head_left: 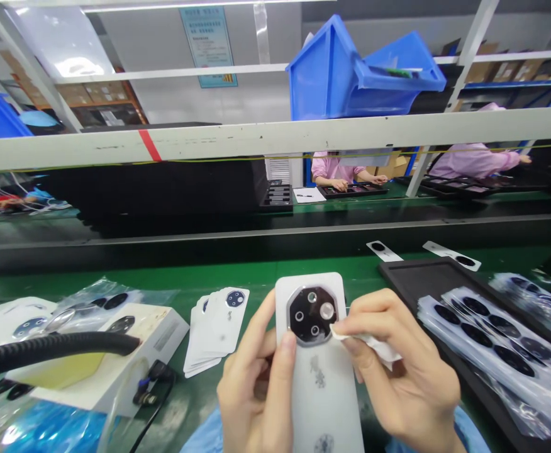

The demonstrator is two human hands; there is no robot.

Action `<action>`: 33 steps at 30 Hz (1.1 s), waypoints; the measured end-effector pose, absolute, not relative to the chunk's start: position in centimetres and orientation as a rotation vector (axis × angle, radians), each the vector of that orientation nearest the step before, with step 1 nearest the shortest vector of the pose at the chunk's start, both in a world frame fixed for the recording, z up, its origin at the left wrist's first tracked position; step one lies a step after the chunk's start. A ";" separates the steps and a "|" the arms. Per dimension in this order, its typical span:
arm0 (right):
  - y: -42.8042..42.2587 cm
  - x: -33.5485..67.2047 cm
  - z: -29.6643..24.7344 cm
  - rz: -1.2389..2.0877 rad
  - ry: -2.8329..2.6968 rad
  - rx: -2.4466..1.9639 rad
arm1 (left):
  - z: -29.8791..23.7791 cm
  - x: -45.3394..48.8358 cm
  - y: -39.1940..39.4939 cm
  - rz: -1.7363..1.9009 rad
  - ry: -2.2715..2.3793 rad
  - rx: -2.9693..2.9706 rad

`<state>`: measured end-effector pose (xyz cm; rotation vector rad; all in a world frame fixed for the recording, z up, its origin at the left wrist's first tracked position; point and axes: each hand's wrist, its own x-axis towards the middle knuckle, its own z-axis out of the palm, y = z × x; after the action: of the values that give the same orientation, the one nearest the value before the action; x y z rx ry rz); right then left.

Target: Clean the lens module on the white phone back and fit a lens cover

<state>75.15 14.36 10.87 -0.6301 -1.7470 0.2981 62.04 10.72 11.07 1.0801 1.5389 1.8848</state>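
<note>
A white phone back cover point(320, 390) with a dark octagonal camera plate point(306, 311) stands tilted up before me, camera end at the top. My left hand point(256, 384) grips it along its left side, thumb across the front. My right hand point(398, 365) pinches a white wipe point(374, 346) and presses its tip against the lower right edge of the camera plate. The lower end of the cover runs out of view. Left of my hands lies a fanned stack of white covers point(216, 327) with similar camera plates.
At right, a black tray point(412, 277) holds covers in clear film point(497, 340). Two white strips point(384, 251) lie behind it. A black hose point(58, 349), a white box point(162, 333) and plastic bags crowd the left. Across the bench, people in pink point(334, 173) work behind a metal rail point(238, 138).
</note>
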 end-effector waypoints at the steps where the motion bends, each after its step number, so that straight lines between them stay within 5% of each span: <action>1: 14.2 75.1 11.0 0.279 -1.768 -0.642 | 11.3 61.8 10.8 1.892 1.510 1.060; 19: 14.2 74.4 9.6 -0.123 -2.018 -0.657 | 11.0 61.8 10.5 1.933 1.596 1.043; 33: 13.9 74.8 11.2 0.350 -1.717 -0.563 | 12.1 62.0 10.3 1.930 1.395 0.843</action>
<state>74.82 13.89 11.19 -0.5633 -1.7174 0.3496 61.98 10.29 12.14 0.8427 1.3954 1.9303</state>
